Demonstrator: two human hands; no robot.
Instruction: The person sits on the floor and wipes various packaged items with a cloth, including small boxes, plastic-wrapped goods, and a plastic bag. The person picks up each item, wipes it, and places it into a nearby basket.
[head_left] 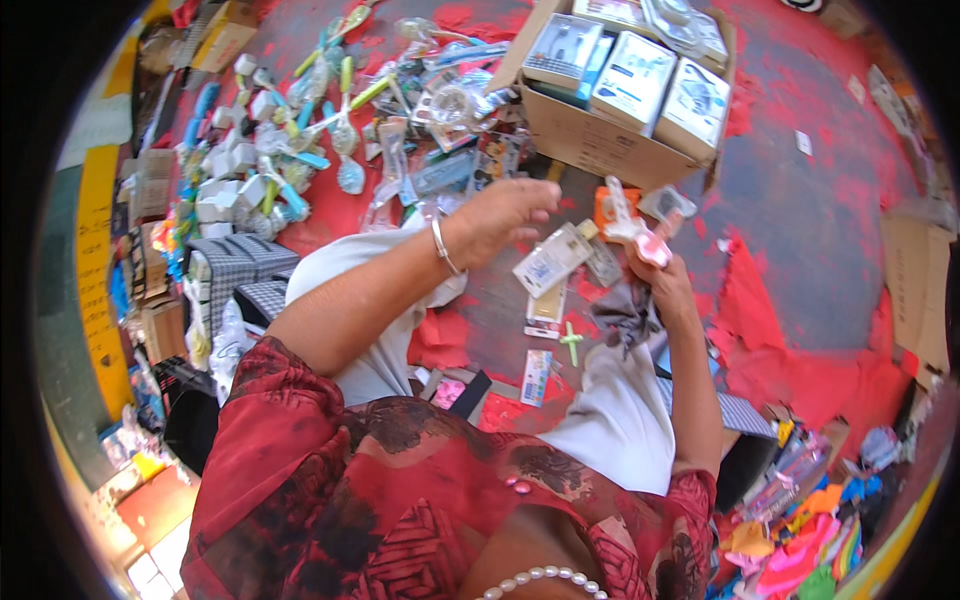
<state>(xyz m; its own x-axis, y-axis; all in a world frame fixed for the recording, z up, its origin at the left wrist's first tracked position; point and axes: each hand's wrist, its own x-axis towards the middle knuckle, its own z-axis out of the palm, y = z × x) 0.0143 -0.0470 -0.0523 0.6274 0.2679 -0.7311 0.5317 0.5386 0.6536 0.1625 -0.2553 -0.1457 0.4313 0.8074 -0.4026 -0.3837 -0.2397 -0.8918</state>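
My left hand (pixel 507 215), with a bangle on its wrist, is stretched out over the floor. Its fingers are extended and hold nothing. In my right hand (pixel 668 287) is a small pink and white plastic item (pixel 655 248), whose exact kind I cannot make out. A crumpled dark grey cloth (pixel 628 316) hangs below that hand, apparently against its palm. Just beyond the fingers lie an orange package (pixel 606 208) with a white plastic piece and a clear plastic pack (pixel 668 203). Between the hands are a flat printed packet (pixel 552 260) and a smaller grey packet (pixel 603 263).
An open carton (pixel 590 138) packed with boxed goods stands ahead. Wrapped brushes and plastic utensils (pixel 345 135) pile up at far left, beside small white boxes (pixel 225 180). A green cross-shaped piece (pixel 571 343) lies between my knees. Colourful items (pixel 800 550) heap at lower right.
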